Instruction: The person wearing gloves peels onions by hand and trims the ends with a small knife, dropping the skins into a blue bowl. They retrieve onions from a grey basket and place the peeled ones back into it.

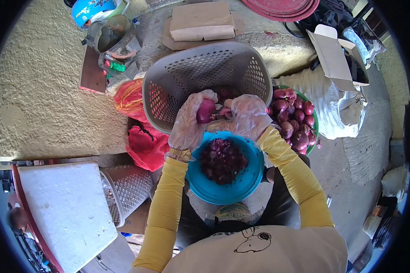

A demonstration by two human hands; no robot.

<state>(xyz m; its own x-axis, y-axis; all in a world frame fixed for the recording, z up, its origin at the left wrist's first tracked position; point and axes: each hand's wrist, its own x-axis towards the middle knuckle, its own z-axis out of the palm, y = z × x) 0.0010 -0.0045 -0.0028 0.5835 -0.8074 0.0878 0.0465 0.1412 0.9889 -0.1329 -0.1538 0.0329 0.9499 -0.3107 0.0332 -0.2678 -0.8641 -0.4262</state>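
My left hand (187,118), in a clear plastic glove, is closed around a red onion (206,112). Opposite it, my right hand (249,114), also gloved, has its fingers bent in close to the onion; what they pinch, I cannot tell. Both hands are over the near rim of a grey perforated basket (191,68), with a few dark red onions showing at its bottom. Below them, between my legs, stands a blue basin (200,189) with dark purple onion pieces or skins (222,161) in it.
Red onions (296,118) fill a green-rimmed basin (317,129) at the right, beside a white sack (341,111). Red mesh bags (146,143) lie at the left, near a white crate (130,191) and a white board (66,209). Cardboard (202,22) lies behind the basket.
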